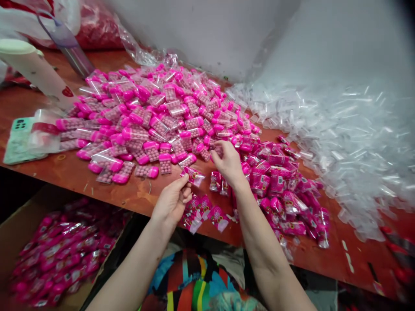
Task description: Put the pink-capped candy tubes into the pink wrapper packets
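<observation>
My left hand (pixel 173 198) is closed, thumb and fingers pinching a small printed pink wrapper sleeve (pixel 193 176) with a clear end. Below it, more flat pink sleeves (pixel 202 209) lie at the table's near edge. My right hand (pixel 228 162) reaches to the near right edge of a large heap of small clear candy boxes (pixel 162 125) with bright pink caps and pale pink pellets inside. Its fingers are curled in against the heap; what they grip, if anything, is hidden. Right of that wrist lies a pile of wrapped pink candy boxes (pixel 279 181).
Clear empty plastic boxes (pixel 350 142) are heaped along the right side. A carton (pixel 110 263) of wrapped pink boxes stands below the table at left. On the left of the table (pixel 29 99) are a phone (pixel 19 144), a white tumbler (pixel 35 71) and a purple-grey bottle (pixel 69 45).
</observation>
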The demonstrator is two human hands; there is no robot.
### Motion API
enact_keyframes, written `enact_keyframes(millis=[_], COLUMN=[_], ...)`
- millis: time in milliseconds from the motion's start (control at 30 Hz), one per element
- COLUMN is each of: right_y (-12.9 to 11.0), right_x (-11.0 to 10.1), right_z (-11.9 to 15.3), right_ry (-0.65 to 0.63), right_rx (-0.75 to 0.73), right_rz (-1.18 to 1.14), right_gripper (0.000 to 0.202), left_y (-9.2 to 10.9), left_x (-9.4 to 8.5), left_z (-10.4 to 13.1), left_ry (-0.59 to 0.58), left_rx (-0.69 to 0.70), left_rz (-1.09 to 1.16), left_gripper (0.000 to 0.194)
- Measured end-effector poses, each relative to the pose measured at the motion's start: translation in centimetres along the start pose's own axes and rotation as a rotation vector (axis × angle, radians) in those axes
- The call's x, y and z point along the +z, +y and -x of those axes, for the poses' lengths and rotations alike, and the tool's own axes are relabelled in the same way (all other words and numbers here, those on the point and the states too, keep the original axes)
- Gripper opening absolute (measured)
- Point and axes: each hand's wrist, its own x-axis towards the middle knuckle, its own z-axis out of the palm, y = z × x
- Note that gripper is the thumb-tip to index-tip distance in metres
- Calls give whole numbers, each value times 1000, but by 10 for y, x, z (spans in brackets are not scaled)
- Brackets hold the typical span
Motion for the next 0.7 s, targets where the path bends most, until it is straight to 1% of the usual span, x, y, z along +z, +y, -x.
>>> enact_keyframes(millis=[67, 100, 133, 233, 300, 400, 500, 600, 700], right_y=[-5, -8, -11, -15, -14, -9, -6, -7, -10], right_x=[-10, -14, -17, -19, -16, -10, -6, -8, -10], right_z=[32, 49, 65, 106, 125, 143, 155, 164, 170], right_ry=[126, 166, 174, 205, 216, 219, 230, 245, 290], right_rx=[45, 89, 124, 145, 174, 244, 251, 209, 123], right_rz=[-281, -390, -456, -507, -549, -563, -520, -485, -417], right_gripper=[32, 37, 36, 24, 23, 27, 25, 24, 24], left_y=[1, 2, 1, -2, -6, -12, -18, -25, -33], left_x=[2, 3, 5, 9, 12, 15, 15, 16, 18], left_z=[0, 0, 0, 3, 7, 12, 15, 16, 16], left_ry=[26, 39, 47, 44, 32, 16, -6, -13, -7], left_rx=[-40, -59, -76, -107, -114, -114, -102, -83, -70], left_rz=[61, 85, 103, 131, 148, 186, 211, 204, 174], left_gripper=[14, 13, 13, 14, 15, 18, 19, 21, 21])
